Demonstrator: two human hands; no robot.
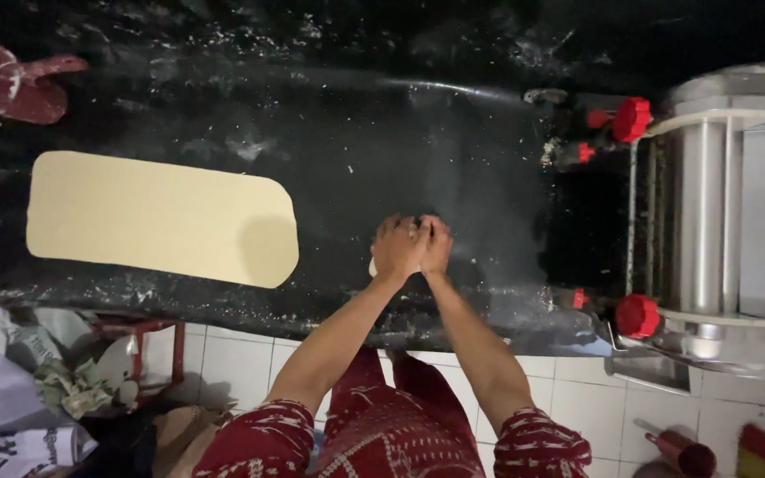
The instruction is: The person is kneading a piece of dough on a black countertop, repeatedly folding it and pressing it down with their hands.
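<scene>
Hands pressed together at the middle of the black, flour-dusted worktop (453, 133): left hand (397, 248) and right hand (436, 244) side by side, fingers curled down, knuckles up. Small pale lump of dough (373, 266) shows just at the left hand's outer edge; most of it is hidden under the palms, so I judge both hands bear down on it together, though an actual closed grip can't be confirmed. Arms run straight out from the body, which suits pushing weight down into the lump.

Flat cream rounded-rectangle sheet of dough (161, 217) lies well to the left of the hands, apart from them, laid flat on the same surface; likely parked there out of the working zone.

Dark red round paddle-shaped tool (6, 81) sits further left and beyond the sheet, untouched.

Steel roller machine with red knobs (710, 212) stands to the right of the hands, near but not touching, with its mouth facing the surface.

White tiled floor (577, 389) below; clutter of papers at lower left.
</scene>
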